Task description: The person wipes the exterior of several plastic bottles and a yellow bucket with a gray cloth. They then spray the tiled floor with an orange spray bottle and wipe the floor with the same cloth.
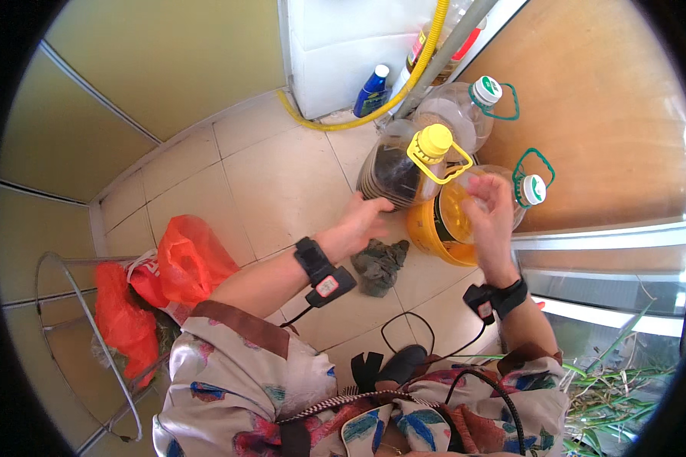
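Note:
My left hand (359,226) is beside the base of a large clear plastic jug (386,165) with dark contents, a yellow cap and a yellow carry handle. Its fingers are apart and grip nothing; whether the fingertips touch the jug I cannot tell. My right hand (491,208) is in front of a second clear jug (454,208) with a white cap and green handle, fingers loosely curled and apart. That jug stands in a yellow plastic basin (424,237). A crumpled dark grey-green cloth (380,265) lies on the floor tiles below my hands.
Another clear jug (454,114) stands behind, by a wooden panel (589,114). A blue bottle (371,94) is near the yellow corrugated hose (343,125) and grey pipe (454,48). Red plastic bags (191,257) and a metal wire frame (94,325) are at left, green plants (617,394) at lower right.

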Motion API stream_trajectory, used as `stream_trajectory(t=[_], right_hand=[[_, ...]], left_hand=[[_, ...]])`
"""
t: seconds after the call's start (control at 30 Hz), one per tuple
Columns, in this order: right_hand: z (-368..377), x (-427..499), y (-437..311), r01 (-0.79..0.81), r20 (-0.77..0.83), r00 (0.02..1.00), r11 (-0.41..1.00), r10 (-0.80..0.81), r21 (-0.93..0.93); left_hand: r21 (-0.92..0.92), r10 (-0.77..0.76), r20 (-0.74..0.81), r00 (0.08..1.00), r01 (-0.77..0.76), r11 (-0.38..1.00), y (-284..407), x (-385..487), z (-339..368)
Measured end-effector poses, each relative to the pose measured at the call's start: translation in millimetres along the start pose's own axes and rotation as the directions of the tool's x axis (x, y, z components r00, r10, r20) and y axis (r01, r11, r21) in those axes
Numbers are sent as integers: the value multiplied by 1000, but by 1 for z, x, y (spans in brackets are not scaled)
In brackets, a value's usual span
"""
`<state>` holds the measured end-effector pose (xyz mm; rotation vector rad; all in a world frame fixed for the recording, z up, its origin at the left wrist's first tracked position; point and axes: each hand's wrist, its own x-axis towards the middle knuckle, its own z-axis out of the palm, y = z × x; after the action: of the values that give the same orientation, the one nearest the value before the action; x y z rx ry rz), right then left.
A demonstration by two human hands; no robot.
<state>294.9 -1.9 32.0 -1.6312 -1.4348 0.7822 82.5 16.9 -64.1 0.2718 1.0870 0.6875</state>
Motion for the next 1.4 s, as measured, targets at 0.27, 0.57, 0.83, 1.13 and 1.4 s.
stream_trajectory(t=[0.27,0.57,0.83,1.13,1.4], right_hand=[[59,14,46,-383,285,917,810,278,444],[65,4,71,-110,39,994,987,106,113],[81,-100,101,247,564,825,877,32,-411],[167,-114,178,558,630,742,732,-229,-391],[300,9,135,475,309,880,625,-362,-620]], left_hand=[[-324,185,137,973,-132,937,-26,69,6],[-265,334,69,940,-306,914,-27,59,11],[-316,354,351,867,-246,916,10,86,-27],[-184,448,-172,877,-476,860,76,26,-102],[-237,504,-350,790,-595,768,92,-15,-146]])
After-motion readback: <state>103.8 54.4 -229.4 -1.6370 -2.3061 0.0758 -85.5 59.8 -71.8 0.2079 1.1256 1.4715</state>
